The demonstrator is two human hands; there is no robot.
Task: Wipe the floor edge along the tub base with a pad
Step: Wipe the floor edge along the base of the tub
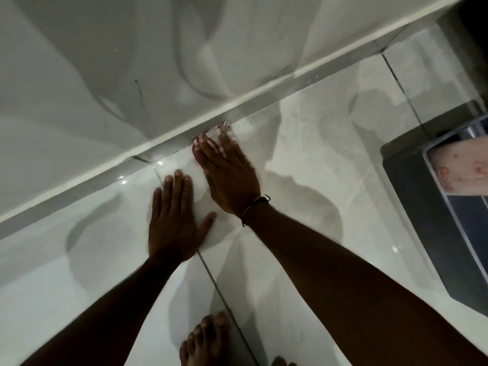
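Glossy tile is being pressed by the flat left hand; a thin checked pad is being pinned against the tub base under the flat, straight-fingered right hand.

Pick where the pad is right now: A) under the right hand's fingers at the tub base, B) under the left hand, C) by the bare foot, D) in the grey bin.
A: the pad shows beneath the fingers of the right hand against the tub base; the left hand lies flat on bare tile.

No text can be read; the red marks on the pale object are too blurred.
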